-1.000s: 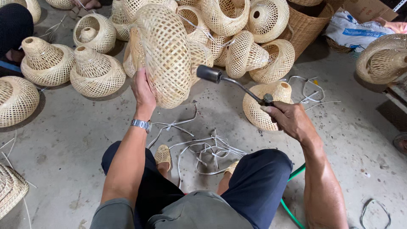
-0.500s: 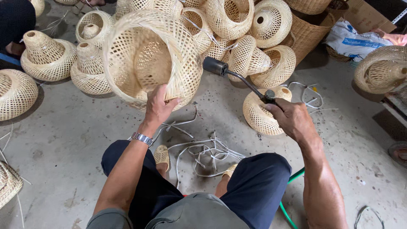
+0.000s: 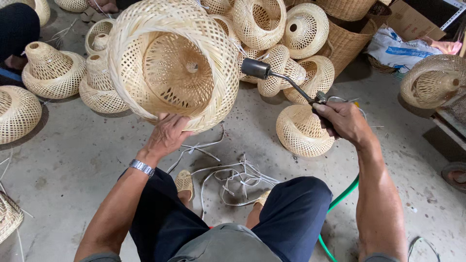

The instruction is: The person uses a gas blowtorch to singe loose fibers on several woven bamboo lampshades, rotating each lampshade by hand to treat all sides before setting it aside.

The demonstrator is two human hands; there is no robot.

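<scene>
**Woven shade held up to a torch over a concrete floor**

At the far left of the frame, a round woven lampshade (image 3: 17, 112) lies on the grey concrete floor (image 3: 73, 160), with a bell-shaped one (image 3: 52, 70) above it and two more nested shades (image 3: 99, 82) just to the right.

Left of centre, the left hand (image 3: 166, 136) grips the lower rim of a large bamboo lampshade (image 3: 172, 60), fingers curled over the edge and thumb on the outside. The shade is lifted off the floor and tilted so its open mouth faces the camera, filling the upper middle of the frame; its inner woven cone and small top hole show inside. A metal wristwatch (image 3: 141, 168) sits on that wrist.

Below centre, loose white strips (image 3: 238, 177) lie tangled on the floor between the person's knees, in dark blue trousers (image 3: 291, 218).

Right of centre, the right hand (image 3: 342, 121) is closed around the handle of a gas torch (image 3: 286, 82), whose dark nozzle sits just beside the shade's right rim. A green hose (image 3: 340, 201) runs down beneath the right forearm. Behind the torch, a pile of finished shades (image 3: 291, 43) fills the upper centre, and another shade (image 3: 301, 131) lies on the floor just under the hand. At the upper right sit a brown wicker basket (image 3: 347, 41) and a white plastic bag (image 3: 395, 48).
</scene>
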